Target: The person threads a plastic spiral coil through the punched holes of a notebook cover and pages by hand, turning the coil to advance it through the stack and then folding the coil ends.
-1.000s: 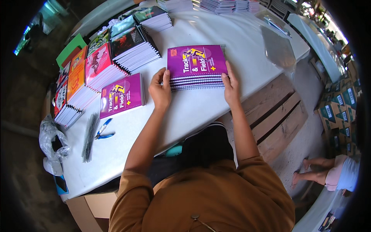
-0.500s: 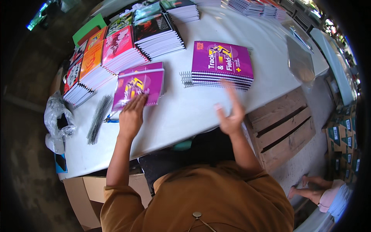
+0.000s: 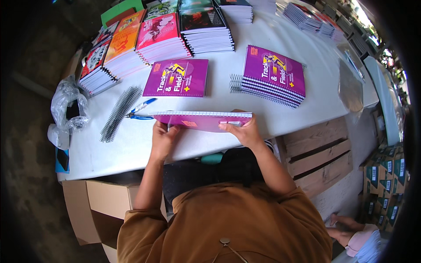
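Note:
Near the table's front edge, both my hands hold a purple notebook [image 3: 199, 121] on edge, its pale row of punched holes facing up. My left hand [image 3: 163, 139] grips its left end, fingers partly behind it. At the other end, my right hand [image 3: 246, 131] pinches it with the thumb in front. Just beyond lies another purple notebook [image 3: 175, 79], flat with its cover up. To the right sits a stack of purple notebooks [image 3: 275, 72] with loose coil ends sticking out. Blue-handled pliers [image 3: 141, 109] rest beside a bundle of metal spiral coils [image 3: 119, 115] at the left.
Stacks of orange notebooks [image 3: 125, 38], pink notebooks [image 3: 158, 34] and dark notebooks [image 3: 206, 28] stand at the far left. Crumpled clear plastic [image 3: 66, 111] hangs at the left edge. A cardboard box [image 3: 109, 199] is below the table; a wooden pallet [image 3: 318, 149] is on the right.
My left hand has lifted a purple notebook towards me and tilted it on edge. My right hand, open and free before, has come in and gripped its other end.

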Tool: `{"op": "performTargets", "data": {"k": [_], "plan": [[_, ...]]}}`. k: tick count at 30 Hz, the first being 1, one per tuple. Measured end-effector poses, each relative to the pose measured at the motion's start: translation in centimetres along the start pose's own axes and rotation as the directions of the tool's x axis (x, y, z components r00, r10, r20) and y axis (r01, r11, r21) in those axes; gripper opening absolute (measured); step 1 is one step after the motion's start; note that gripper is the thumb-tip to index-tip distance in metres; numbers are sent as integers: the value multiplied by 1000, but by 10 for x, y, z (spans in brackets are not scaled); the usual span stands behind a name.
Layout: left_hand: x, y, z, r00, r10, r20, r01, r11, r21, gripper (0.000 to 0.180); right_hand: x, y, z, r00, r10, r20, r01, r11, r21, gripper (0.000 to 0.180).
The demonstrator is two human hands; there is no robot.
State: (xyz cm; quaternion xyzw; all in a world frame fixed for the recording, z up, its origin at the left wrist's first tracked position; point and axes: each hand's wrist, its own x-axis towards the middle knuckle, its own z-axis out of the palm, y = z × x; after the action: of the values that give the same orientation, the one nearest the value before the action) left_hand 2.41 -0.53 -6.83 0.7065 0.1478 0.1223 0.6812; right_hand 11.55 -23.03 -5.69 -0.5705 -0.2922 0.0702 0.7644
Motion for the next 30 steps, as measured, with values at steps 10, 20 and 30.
{"op": "performTargets", "data": {"k": [10, 20, 30], "plan": [[82, 9, -117, 797, 591, -124, 114, 54, 992, 28, 4, -7, -19, 989, 120, 93, -108, 987, -117, 17], [107, 5, -173, 913, 277, -300, 210, 313, 926, 38, 15, -15, -19, 973, 69, 220, -44, 992, -116, 28], [100, 47, -169, 849, 349, -398, 118, 608, 785, 29, 15, -13, -19, 984, 42, 172, -22, 993, -116, 26]]}}
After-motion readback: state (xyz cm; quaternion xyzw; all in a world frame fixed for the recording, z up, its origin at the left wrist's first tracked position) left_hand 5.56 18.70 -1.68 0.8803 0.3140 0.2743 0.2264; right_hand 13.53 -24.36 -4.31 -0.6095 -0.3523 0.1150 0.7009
